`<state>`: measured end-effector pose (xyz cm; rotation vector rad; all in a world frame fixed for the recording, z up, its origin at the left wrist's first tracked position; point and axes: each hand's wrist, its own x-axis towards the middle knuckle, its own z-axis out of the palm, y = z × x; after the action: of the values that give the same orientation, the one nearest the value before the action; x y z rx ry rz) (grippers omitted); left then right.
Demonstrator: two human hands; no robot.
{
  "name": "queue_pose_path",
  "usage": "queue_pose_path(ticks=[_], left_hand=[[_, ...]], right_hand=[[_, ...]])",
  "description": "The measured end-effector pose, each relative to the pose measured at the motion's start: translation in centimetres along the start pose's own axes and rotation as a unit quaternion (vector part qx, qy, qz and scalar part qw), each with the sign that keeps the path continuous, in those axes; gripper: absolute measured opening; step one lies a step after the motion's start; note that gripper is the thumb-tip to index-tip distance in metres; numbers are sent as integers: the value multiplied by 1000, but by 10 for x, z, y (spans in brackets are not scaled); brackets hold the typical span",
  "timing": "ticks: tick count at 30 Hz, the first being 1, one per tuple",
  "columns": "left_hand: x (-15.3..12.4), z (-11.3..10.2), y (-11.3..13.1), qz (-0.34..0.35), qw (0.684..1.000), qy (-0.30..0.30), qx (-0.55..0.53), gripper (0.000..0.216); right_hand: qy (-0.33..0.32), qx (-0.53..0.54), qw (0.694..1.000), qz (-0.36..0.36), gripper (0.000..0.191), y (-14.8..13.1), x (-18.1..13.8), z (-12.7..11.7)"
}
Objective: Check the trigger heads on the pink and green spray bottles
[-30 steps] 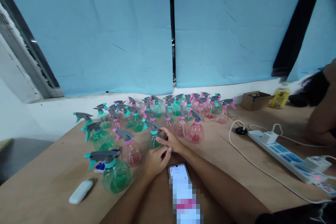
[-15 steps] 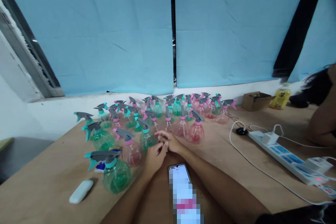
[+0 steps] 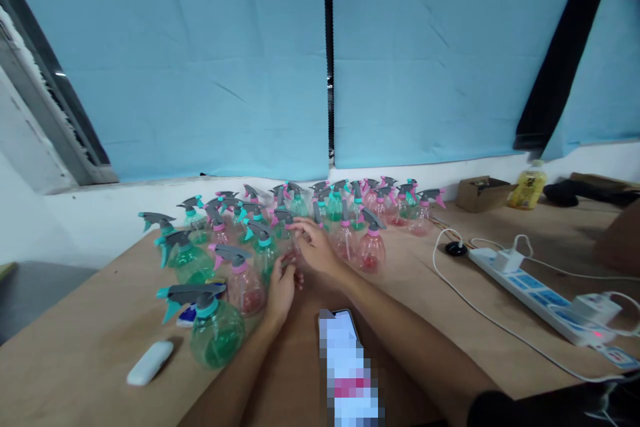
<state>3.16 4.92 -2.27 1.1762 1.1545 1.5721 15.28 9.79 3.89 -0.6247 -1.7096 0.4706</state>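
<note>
My left hand [image 3: 283, 288] is just right of a green spray bottle [image 3: 265, 257], its fingers loosely bent and apart with nothing visible in them. Further forward, my right hand [image 3: 316, 248] stretches its fingers over a pink spray bottle [image 3: 294, 245], near its neck and grey head. Whether those fingertips touch it I cannot tell, and the hand partly hides that bottle. Left of my left hand stand another pink spray bottle [image 3: 246, 290] and a large green spray bottle [image 3: 218, 333]. To the right of my right hand is a pink spray bottle [image 3: 371, 250].
Several more pink and green spray bottles crowd toward the wall. A phone [image 3: 345, 347] lies between my forearms, a white case [image 3: 150, 363] at left. A power strip [image 3: 530, 293] with cables, a cardboard box [image 3: 483, 195] and a yellow drink bottle [image 3: 527, 188] occupy the right.
My hands, together half a second ago, have come apart. The right hand has moved forward toward the pink bottle; the left has shifted slightly left. The person at right has mostly left view.
</note>
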Motion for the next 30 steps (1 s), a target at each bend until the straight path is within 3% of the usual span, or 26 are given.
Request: queue_pose_path(ticks=[4,8,14,18,24,30], left_hand=[[1,-1,1,-13,999,24,-19,59],[1,-2,2,-22,999,38,-28,59],[1,0,0,-6,999,34,2,39],[-3,2,6,11,999,48,19,23],[-8,1,16,54,997,61,3,15],[-10,4,14,42,997,62,-6,13]], right_hand=[[23,-65,996,53,38,-9,31,3],[-11,-116,987,112,46,-2,46,9],[-10,-213,973,90,39,-2,43,18],[-40,-269,959,73,24,-13,35,18],[35,-215,975,34,16,-20,27,3],[92,-92,991,-11,23,-16,14,-16]])
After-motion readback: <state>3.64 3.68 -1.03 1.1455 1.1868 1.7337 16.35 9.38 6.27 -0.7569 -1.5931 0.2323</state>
